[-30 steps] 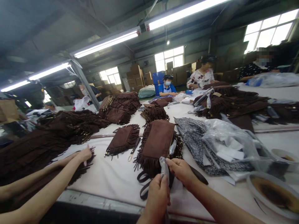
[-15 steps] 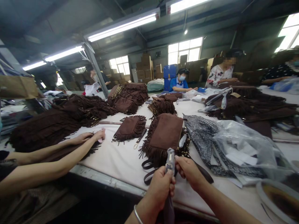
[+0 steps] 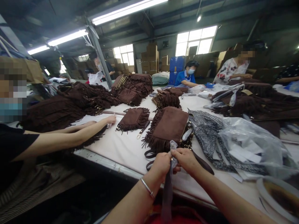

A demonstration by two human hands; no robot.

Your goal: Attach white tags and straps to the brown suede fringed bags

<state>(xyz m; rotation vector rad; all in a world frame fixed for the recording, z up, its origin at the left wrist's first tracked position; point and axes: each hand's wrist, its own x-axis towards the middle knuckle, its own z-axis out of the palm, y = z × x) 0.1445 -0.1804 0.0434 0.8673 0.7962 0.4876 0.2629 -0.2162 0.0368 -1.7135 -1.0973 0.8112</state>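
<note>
A dark strap (image 3: 167, 193) with clear plastic wrap (image 3: 173, 145) around its upper end hangs upright between my hands, over the table's front edge. My left hand (image 3: 163, 164) is closed round it from the left. From the right, my right hand (image 3: 184, 158) pinches the same wrapped part, so both hands touch or nearly touch. Just beyond them lies a brown fringed suede bag (image 3: 171, 126), with a plastic-wrapped piece at its right side. A smaller brown fringed bag (image 3: 135, 118) rests to its left, beside a short strap with a metal clip (image 3: 143, 130).
At left, a co-worker's arm (image 3: 70, 137) reaches over the table. Piles of brown fringed bags (image 3: 133, 88) stand behind. To the right are grey speckled fabric (image 3: 205, 133), a clear plastic bag (image 3: 254, 146) with white papers, and a round tub (image 3: 277, 199).
My right hand has moved in against my left on the wrapped strap. The view has shifted, and the co-worker at left has leaned further into it.
</note>
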